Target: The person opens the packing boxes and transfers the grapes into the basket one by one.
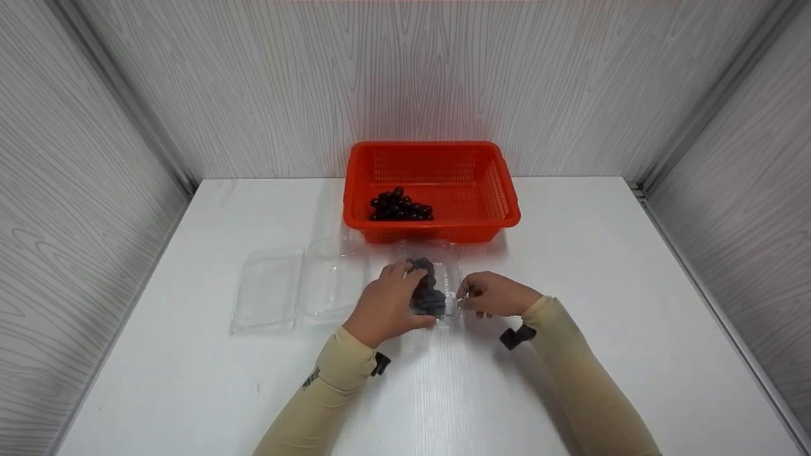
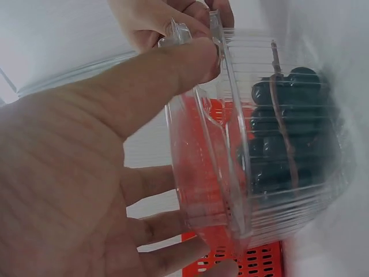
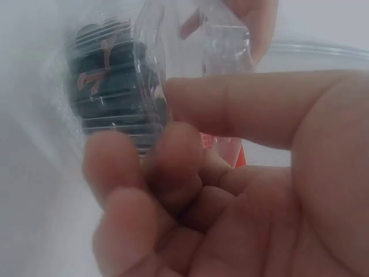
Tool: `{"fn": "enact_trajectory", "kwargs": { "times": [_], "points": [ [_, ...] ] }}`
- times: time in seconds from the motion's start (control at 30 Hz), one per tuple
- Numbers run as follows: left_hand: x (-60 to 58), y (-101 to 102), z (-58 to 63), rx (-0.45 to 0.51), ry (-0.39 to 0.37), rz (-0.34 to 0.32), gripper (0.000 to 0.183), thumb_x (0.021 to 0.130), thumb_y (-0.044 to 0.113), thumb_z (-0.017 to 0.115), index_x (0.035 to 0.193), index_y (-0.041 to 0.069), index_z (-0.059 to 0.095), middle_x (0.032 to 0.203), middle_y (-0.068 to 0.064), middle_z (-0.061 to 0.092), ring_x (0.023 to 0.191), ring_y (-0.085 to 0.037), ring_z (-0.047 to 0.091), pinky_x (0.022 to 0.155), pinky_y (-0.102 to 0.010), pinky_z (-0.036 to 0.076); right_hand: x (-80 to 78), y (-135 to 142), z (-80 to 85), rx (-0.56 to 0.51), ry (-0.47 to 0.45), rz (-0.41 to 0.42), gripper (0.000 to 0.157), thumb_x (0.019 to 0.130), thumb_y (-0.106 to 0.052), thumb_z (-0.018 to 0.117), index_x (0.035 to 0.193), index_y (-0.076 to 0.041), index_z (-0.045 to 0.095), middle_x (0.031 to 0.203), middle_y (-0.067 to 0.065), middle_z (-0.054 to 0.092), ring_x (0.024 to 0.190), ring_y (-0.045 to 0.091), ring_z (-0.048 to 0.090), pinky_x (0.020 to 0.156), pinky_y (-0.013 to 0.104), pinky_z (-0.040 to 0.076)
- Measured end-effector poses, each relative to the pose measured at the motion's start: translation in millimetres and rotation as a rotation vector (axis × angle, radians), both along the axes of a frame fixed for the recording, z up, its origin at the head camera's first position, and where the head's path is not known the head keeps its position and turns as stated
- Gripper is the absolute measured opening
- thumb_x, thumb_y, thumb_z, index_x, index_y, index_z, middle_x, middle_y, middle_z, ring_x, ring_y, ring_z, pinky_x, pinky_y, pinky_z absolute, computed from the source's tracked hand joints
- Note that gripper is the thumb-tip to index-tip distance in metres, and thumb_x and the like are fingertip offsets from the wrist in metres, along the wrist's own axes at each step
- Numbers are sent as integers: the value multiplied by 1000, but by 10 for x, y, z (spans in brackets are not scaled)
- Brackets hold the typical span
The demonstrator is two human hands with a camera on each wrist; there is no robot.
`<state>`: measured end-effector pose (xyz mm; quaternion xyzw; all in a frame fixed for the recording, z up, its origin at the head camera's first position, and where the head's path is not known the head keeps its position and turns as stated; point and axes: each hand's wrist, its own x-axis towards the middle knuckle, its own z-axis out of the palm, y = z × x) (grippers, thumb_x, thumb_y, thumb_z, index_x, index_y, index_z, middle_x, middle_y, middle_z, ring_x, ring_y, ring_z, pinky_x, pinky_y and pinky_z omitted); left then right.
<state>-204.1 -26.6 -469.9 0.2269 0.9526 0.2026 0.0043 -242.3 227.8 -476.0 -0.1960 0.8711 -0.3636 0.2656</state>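
A hinged clear plastic box [image 1: 451,269] holding dark grapes [image 1: 431,303] sits on the white table in front of the basket. Through its ribbed wall in the left wrist view the grapes [image 2: 288,138] and their brown stem show. My left hand [image 1: 386,307] spreads over the lid, thumb on the near rim and straight fingers against the lid's top. At the right edge, thumb and forefinger of my right hand [image 1: 497,294] pinch the box's rim. The right wrist view has the rim [image 3: 153,69] right at those fingertips, its other fingers curled below.
Behind the box stands a red perforated basket [image 1: 437,225] with more dark grapes [image 1: 399,206] in its left part. Two clear plastic boxes lie to the left, one farther out [image 1: 269,288] and one nearer my left hand [image 1: 336,278]. Wood-grain panels [image 1: 266,95] surround the table.
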Motion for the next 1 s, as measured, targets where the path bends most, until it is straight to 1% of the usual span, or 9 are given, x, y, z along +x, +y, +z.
{"fn": "enact_trajectory", "kwargs": {
  "times": [0.1, 0.27, 0.37, 0.5, 0.63, 0.7, 0.83, 0.9, 1.0],
  "points": [
    [7, -8, 2, -3, 28, -20, 87, 78, 58, 85, 146, 12, 57, 149, -16, 51, 138, -33, 47, 113, -50, 43, 7, -7, -15, 11, -7, -15, 8, 99, -17, 65, 101, -9, 64, 92, 13, 69, 75, 22, 66, 68, 33, 57],
    [11, 47, -20, 14, 91, -41, 91, 81, 68, 76, 150, 13, 53, 154, -14, 46, 146, -31, 40, 121, -46, 33, 13, -28, -28, 32, -8, -33, 10, 100, -18, 65, 100, -9, 62, 90, 8, 68, 77, 24, 68, 70, 35, 60],
    [20, 143, -24, 8, 115, -58, 91, 82, 67, 75, 152, 15, 51, 153, -13, 47, 144, -31, 41, 121, -46, 34, 11, -34, -22, 52, 1, -34, 10, 100, -19, 65, 100, -10, 62, 90, 6, 67, 77, 22, 67, 71, 35, 60],
    [19, 311, -17, -8, 140, -104, 89, 83, 62, 79, 152, 15, 50, 151, -12, 49, 142, -31, 44, 119, -48, 36, 12, -33, -9, 64, 18, -22, 8, 100, -19, 64, 99, -10, 62, 88, 4, 66, 75, 21, 65, 71, 35, 58],
    [-8, 429, -26, -34, 167, -148, 83, 83, 55, 83, 150, 15, 54, 154, -14, 49, 146, -32, 42, 121, -48, 33, 17, -34, 9, 55, 23, -13, 6, 100, -16, 63, 99, -11, 63, 86, 4, 66, 75, 21, 64, 70, 34, 57],
    [-20, 454, -38, -46, 172, -158, 79, 84, 52, 83, 149, 16, 56, 156, -14, 48, 148, -31, 40, 122, -47, 31, 21, -36, 11, 46, 22, -10, 5, 100, -15, 62, 101, -10, 64, 85, 4, 65, 75, 22, 64, 70, 35, 57],
    [-20, 467, -53, -43, 163, -166, 71, 87, 46, 82, 148, 19, 59, 161, -13, 43, 152, -30, 35, 123, -48, 29, 27, -36, 11, 35, 10, -20, 16, 99, -13, 62, 113, -8, 66, 88, 4, 66, 76, 22, 63, 70, 36, 57],
    [-18, 467, -56, -35, 168, -175, 67, 87, 42, 81, 147, 20, 60, 161, -14, 43, 151, -30, 37, 122, -48, 31, 32, -35, 12, 33, 8, -26, 18, 99, -12, 62, 116, -7, 66, 89, 5, 66, 75, 23, 63, 69, 35, 57],
    [-14, 468, -53, -33, 190, -191, 59, 87, 37, 79, 141, 20, 65, 158, -14, 46, 147, -31, 42, 121, -47, 34, 38, -32, 15, 33, 10, -30, 15, 99, -12, 62, 112, -7, 66, 90, 4, 67, 75, 22, 63, 68, 34, 55]
  ]
}}
